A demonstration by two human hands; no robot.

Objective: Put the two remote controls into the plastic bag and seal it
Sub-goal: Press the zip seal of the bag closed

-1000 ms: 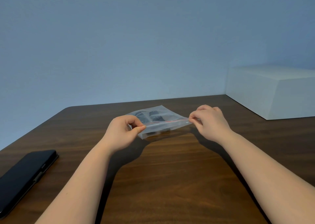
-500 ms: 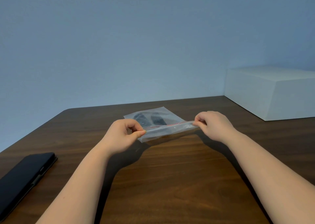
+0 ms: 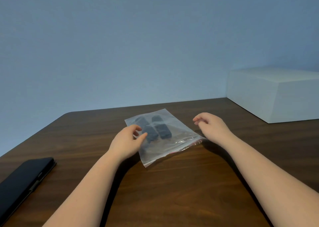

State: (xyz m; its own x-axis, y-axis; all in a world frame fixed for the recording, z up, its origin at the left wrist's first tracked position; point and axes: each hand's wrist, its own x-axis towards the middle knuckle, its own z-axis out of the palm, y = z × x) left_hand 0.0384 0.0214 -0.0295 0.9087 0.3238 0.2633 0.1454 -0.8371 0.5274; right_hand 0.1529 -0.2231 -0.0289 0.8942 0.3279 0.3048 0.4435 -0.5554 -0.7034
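A clear plastic bag (image 3: pixel 174 138) with a red zip strip along its near edge lies flat on the dark wooden table (image 3: pixel 172 192). Two black remote controls lie side by side inside it, one on the left (image 3: pixel 148 130), one on the right (image 3: pixel 161 127). My left hand (image 3: pixel 126 143) hovers at the bag's left edge, fingers apart and curled, holding nothing; it covers part of that edge. My right hand (image 3: pixel 211 127) hangs just right of the bag's right corner, fingers loose and apart, not touching the bag.
A black phone in a case (image 3: pixel 22 181) lies at the table's left front edge. A large white box (image 3: pixel 274 95) stands at the back right against the blue wall.
Both hands pinched the bag's zip edge and held it up; now they have let go and drawn apart, and the bag lies flat on the table.
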